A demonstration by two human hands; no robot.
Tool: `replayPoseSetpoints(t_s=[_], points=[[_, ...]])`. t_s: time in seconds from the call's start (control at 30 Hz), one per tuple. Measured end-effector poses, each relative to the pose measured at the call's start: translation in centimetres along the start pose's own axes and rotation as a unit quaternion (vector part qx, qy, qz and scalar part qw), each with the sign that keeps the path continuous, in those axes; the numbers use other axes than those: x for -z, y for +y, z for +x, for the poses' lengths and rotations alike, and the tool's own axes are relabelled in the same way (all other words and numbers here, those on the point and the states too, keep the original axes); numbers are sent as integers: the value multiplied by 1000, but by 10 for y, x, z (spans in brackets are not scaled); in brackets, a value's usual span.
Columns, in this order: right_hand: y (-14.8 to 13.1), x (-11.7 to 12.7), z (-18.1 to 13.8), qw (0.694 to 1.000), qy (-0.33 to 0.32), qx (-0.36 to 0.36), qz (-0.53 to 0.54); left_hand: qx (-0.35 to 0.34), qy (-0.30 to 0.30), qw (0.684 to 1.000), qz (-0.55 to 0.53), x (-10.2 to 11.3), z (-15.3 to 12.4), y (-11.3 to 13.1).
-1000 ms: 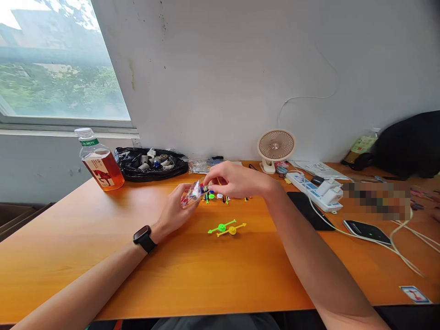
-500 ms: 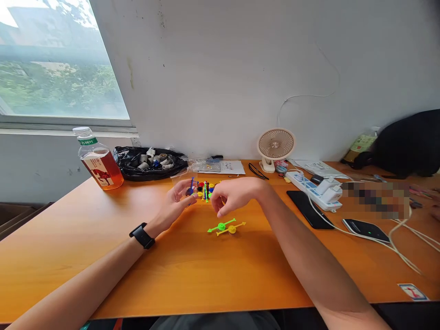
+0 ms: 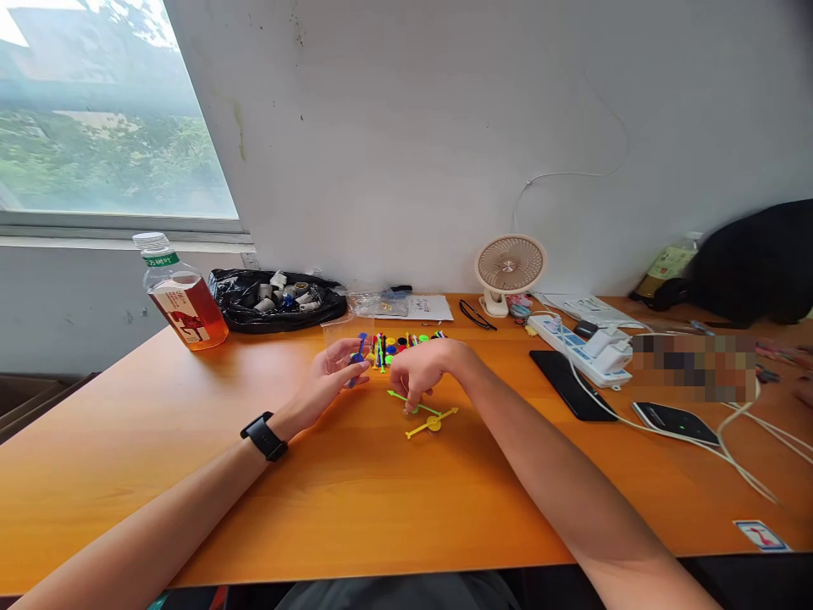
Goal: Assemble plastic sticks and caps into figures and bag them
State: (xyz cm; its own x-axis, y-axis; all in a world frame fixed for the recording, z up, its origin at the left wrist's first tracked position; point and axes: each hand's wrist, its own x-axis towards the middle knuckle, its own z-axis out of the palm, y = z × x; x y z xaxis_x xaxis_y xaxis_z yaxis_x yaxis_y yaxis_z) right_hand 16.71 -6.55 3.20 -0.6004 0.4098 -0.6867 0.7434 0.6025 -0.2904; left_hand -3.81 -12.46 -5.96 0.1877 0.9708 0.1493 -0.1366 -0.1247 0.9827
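Observation:
My left hand [image 3: 327, 379] pinches a small blue arrow piece [image 3: 359, 355] just above the orange table [image 3: 356, 491]. A clear plastic bag [image 3: 339, 333] stands right behind its fingers. My right hand [image 3: 420, 370] points down with its fingertips closed on a green arrow piece with a round hub [image 3: 406, 400]. A matching yellow arrow piece [image 3: 433, 422] lies just in front of it. A pile of small coloured discs and sticks [image 3: 399, 342] lies beyond both hands. A black watch [image 3: 262, 435] is on my left wrist.
A tea bottle [image 3: 179, 294] and a black bag of small parts [image 3: 278, 301] stand at the back left. At the back right are a small fan [image 3: 510, 271], glasses [image 3: 473, 316], a power strip [image 3: 581, 346] with cables, a dark phone [image 3: 570, 386] and another device [image 3: 675, 424].
The coloured pieces now lie in a pile on the table, out of the bag. My right hand dropped to the green arrow piece and turned it. My left hand now holds a blue piece.

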Motion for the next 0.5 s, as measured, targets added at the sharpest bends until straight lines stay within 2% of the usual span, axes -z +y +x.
replayPoseSetpoints(t_s=[0.07, 0.17, 0.23, 0.3, 0.37, 0.4, 0.43, 0.5], points=[[4, 6, -16, 998, 31, 36, 43, 0, -10, 1000, 1, -1, -1, 1], [8, 13, -47, 976, 63, 161, 134, -4, -30, 1000, 10, -2, -2, 0], [9, 16, -66, 937, 142, 240, 209, -22, -37, 998, 40, -2, -2, -3], [6, 17, -79, 873, 265, 302, 275, -73, -31, 991, 109, -1, -2, -6], [1, 17, -85, 812, 366, 333, 309, -138, -14, 971, 196, 0, -3, -8], [-1, 17, -86, 794, 394, 340, 315, -167, -4, 957, 236, 0, -3, -8], [-4, 17, -86, 786, 407, 342, 316, -189, 4, 945, 266, 0, -4, -8], [-8, 17, -84, 793, 400, 339, 309, -213, 16, 931, 297, 0, -4, -6]])
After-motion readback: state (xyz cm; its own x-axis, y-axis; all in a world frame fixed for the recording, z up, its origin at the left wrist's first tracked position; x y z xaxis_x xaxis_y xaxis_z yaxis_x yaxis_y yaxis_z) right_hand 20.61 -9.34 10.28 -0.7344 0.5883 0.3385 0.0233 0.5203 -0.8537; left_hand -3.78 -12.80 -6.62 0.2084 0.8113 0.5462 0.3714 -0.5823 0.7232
